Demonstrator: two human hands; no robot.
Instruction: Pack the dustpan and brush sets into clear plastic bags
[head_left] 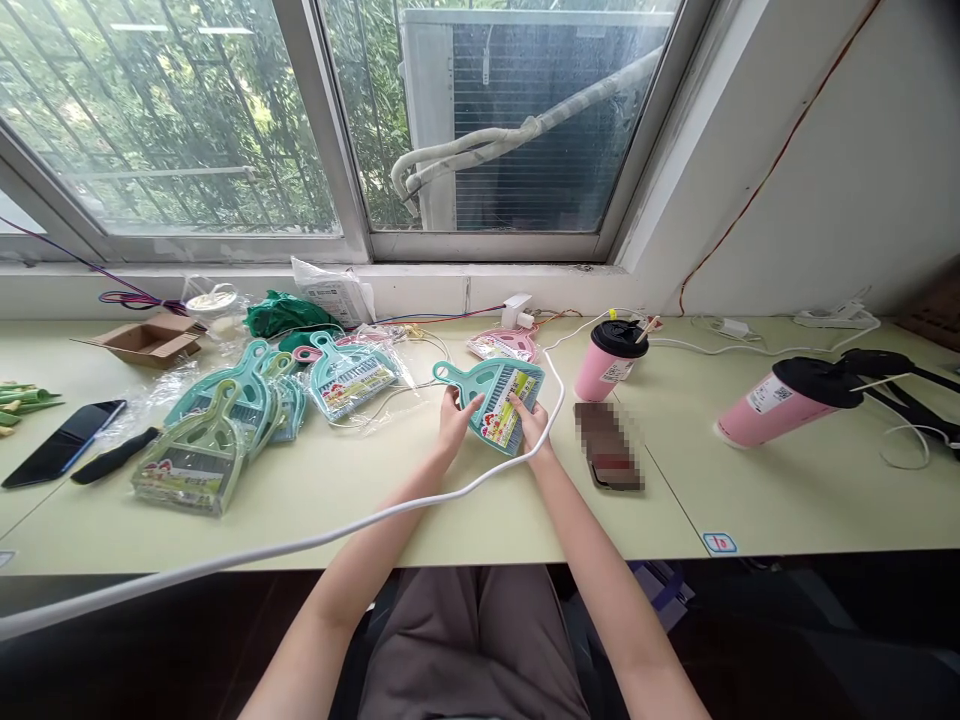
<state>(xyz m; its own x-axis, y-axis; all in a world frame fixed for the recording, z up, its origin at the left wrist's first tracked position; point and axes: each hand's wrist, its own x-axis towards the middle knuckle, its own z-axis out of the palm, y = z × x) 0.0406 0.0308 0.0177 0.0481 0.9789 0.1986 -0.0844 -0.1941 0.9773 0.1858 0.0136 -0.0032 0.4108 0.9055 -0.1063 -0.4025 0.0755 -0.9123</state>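
Note:
Between my two hands is a teal mini dustpan and brush set [495,395] with a printed label, held tilted above the table. My left hand [454,422] grips its lower left edge, thumb on the front. My right hand [531,420] closes on its right side, the thumb lying over the label. Left of my hands lies another teal dustpan set [352,375] in clear wrap. Further left, several more sets are piled, with an olive-green dustpan set [196,455] in front. A pink dustpan set [504,344] lies just behind the held one.
A white cable [420,508] hangs across the view before my forearms. To the right are a phone [616,470], a pink cup [600,372] and a second pink cup [772,405]. At left lie a dark phone [64,442], a black-handled tool [116,456] and a cardboard box [150,342].

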